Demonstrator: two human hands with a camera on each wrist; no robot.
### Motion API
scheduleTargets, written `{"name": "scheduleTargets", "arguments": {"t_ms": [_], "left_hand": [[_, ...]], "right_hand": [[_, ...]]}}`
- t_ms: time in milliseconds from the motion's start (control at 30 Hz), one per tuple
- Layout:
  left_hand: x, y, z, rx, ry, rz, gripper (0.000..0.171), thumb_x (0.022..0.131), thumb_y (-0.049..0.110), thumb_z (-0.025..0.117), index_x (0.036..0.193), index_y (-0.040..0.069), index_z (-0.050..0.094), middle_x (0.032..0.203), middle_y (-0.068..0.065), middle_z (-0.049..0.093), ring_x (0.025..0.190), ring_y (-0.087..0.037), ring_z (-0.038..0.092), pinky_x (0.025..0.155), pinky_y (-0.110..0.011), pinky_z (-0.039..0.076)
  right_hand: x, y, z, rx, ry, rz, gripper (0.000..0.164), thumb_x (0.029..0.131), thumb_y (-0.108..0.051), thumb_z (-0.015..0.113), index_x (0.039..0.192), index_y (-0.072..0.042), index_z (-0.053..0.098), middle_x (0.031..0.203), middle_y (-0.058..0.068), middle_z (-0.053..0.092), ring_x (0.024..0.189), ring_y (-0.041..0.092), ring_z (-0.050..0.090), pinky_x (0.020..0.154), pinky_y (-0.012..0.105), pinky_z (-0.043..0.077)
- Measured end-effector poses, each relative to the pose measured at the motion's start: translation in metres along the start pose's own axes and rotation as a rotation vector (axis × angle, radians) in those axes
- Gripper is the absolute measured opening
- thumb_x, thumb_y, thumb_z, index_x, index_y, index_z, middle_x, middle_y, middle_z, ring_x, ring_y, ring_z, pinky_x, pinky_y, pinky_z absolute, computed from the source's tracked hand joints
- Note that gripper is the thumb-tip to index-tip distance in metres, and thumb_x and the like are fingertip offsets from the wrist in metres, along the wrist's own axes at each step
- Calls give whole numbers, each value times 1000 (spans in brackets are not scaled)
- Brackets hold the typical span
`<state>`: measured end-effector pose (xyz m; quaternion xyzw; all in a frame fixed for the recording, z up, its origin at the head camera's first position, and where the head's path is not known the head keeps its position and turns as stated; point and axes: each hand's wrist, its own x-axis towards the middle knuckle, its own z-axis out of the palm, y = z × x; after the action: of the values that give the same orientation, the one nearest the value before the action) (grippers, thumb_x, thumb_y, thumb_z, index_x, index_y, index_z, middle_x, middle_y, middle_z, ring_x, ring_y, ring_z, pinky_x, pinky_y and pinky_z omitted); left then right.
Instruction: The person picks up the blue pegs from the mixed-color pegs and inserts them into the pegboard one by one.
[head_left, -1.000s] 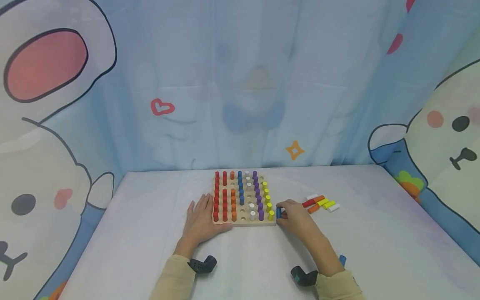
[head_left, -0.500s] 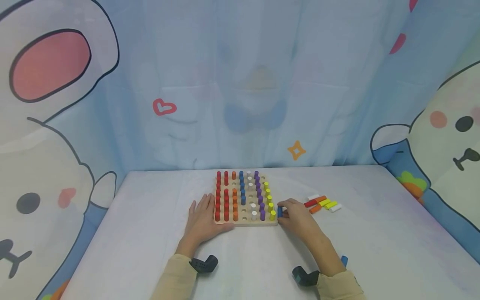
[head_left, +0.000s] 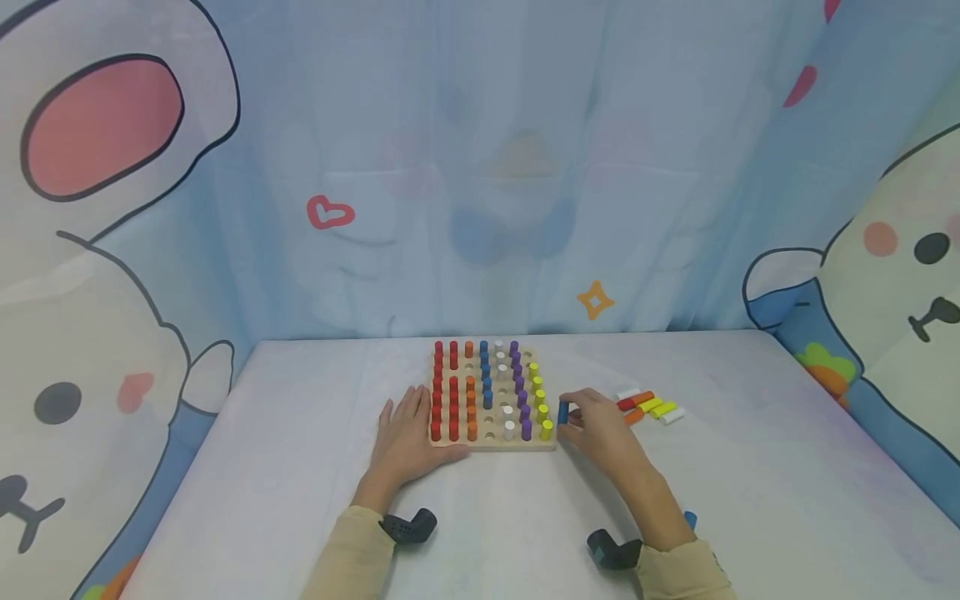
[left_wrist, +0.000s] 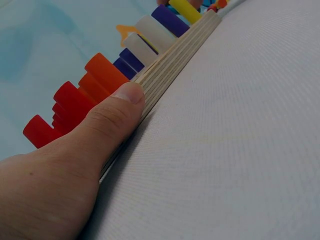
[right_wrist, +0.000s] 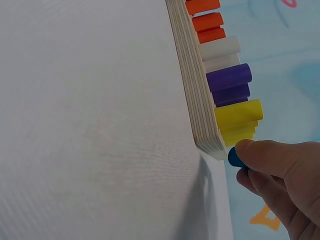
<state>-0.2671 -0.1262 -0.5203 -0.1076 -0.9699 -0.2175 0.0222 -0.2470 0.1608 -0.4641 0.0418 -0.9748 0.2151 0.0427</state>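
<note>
A wooden pegboard (head_left: 491,446) lies on the table, bearing columns of red, orange, blue, white, purple and yellow pegs with some bare holes among them. My left hand (head_left: 405,437) rests against its near left corner, fingers straight along the left side. In the left wrist view the left thumb (left_wrist: 117,117) lies along the board's front edge. Just off the near right corner, my right hand (head_left: 600,425) pinches a blue peg (head_left: 563,412) upright between thumb and fingers. Only the rounded end of that blue peg (right_wrist: 236,157) shows in the right wrist view.
Loose pegs, including a red peg (head_left: 635,401), a yellow peg (head_left: 663,409) and a white peg (head_left: 672,416), lie right of the right hand. Another blue peg (head_left: 691,520) lies beside the right forearm. A printed curtain (head_left: 510,167) hangs behind the white-covered table (head_left: 495,517).
My right hand has lifted slightly and shifted a little to the right with the blue peg, away from the board's edge. The left hand keeps its place on the board.
</note>
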Motion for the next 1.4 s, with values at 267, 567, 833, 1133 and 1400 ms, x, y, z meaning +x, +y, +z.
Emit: {"name": "scheduleTargets", "arguments": {"t_ms": [267,567,833,1133,1400], "left_hand": [[-1,0,0,-3,12,4,120,65,81,59,150,4,25,157,-10,25,147,-27,18,119,-53,10],[0,0,0,-3,14,5,119,66,80,60,150,4,24,157,-11,25,147,-27,18,119,-53,10],[0,0,0,-5,13,3,119,65,81,59,150,4,24,157,-11,25,147,-27,18,119,-53,10],[0,-1,1,-2,16,4,120,65,81,59,150,4,24,157,-11,25,147,-27,18,119,-52,10],[0,0,0,-15,14,2,120,65,81,60,150,5,24,157,-10,24,147,-27,18,119,-52,9]], "right_hand": [[0,1,-6,24,55,-3,48,80,-13,76,124,-5,58,122,17,59,102,30,66,83,39,57],[-5,-5,-6,28,144,-63,49,78,-14,78,122,-5,59,119,15,60,99,27,68,81,38,57],[-8,-22,-5,63,215,-140,48,77,-13,79,120,-7,59,118,12,60,99,25,68,81,36,57],[-12,-39,2,84,252,-240,49,75,-10,80,119,-7,59,117,9,60,100,23,68,80,32,57],[-16,-50,14,103,279,-330,53,73,-9,81,121,-8,61,116,5,60,100,19,68,78,28,57]]}}
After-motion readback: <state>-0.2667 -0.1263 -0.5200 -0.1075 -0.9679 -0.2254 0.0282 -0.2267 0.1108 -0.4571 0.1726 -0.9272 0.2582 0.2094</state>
